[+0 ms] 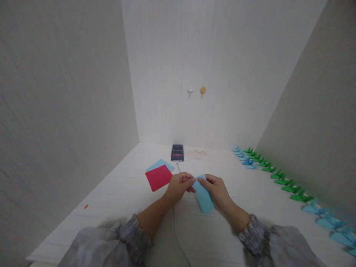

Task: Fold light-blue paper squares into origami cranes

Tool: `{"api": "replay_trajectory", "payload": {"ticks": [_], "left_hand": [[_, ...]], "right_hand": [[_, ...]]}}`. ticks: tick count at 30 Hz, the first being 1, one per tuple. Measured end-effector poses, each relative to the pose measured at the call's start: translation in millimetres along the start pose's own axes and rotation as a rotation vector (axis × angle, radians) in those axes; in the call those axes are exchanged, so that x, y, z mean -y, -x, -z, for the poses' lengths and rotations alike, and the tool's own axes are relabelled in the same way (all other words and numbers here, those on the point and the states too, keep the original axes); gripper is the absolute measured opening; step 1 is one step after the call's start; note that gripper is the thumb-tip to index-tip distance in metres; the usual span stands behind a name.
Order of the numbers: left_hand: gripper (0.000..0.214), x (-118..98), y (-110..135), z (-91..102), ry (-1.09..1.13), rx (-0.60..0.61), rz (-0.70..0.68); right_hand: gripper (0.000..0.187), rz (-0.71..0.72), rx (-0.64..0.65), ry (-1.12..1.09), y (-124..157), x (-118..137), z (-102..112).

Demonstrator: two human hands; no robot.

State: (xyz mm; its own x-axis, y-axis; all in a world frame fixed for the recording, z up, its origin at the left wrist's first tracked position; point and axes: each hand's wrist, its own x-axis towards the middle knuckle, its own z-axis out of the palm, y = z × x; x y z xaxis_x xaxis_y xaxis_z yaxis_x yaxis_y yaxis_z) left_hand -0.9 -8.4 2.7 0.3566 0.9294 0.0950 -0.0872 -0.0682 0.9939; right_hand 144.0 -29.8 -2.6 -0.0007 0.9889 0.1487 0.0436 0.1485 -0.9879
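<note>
My two hands meet over the white table, holding a folded light blue paper (204, 196). My right hand (219, 191) grips the paper's right side, fingers curled over its top edge. My left hand (179, 184) pinches the paper's upper left corner with closed fingertips. The paper hangs down toward me as a long narrow strip.
A red paper square (158, 177) lies on a light blue sheet (160, 164) to the left. A phone (177, 152) with a cable (175, 222) lies further back. Folded green and blue paper cranes (289, 183) line the right wall. Two hooks (197, 90) are on the back wall.
</note>
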Motion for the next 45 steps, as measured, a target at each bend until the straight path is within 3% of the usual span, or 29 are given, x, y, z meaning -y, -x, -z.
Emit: {"api": "replay_trajectory", "payload": {"ticks": [13,20,29,37,41,45], "left_hand": [[0.024,2.1,-0.8,0.9,0.011,0.065,0.025],[0.026,11.4,-2.8,1.7,-0.112,0.118,0.042],[0.022,9.2,-4.8,5.5,-0.076,-0.083,-0.026],[0.023,10.8,-6.7,3.8,-0.137,-0.064,-0.074],[0.023,12.3,-5.7,3.5,-0.206,-0.033,-0.079],[0.023,14.3,-7.2,4.4,-0.132,-0.092,-0.039]], "right_hand": [[0.028,0.073,-0.03,0.072,0.3,5.6,4.0],[0.033,0.043,0.086,0.236,-3.2,4.5,3.7],[0.03,-0.019,0.144,0.223,-9.5,-0.7,9.6],[0.026,-0.124,0.247,0.184,-6.6,2.6,8.9],[0.026,-0.113,0.273,0.216,-5.2,2.0,5.8],[0.024,-0.082,0.281,0.247,-7.4,3.3,9.4]]}}
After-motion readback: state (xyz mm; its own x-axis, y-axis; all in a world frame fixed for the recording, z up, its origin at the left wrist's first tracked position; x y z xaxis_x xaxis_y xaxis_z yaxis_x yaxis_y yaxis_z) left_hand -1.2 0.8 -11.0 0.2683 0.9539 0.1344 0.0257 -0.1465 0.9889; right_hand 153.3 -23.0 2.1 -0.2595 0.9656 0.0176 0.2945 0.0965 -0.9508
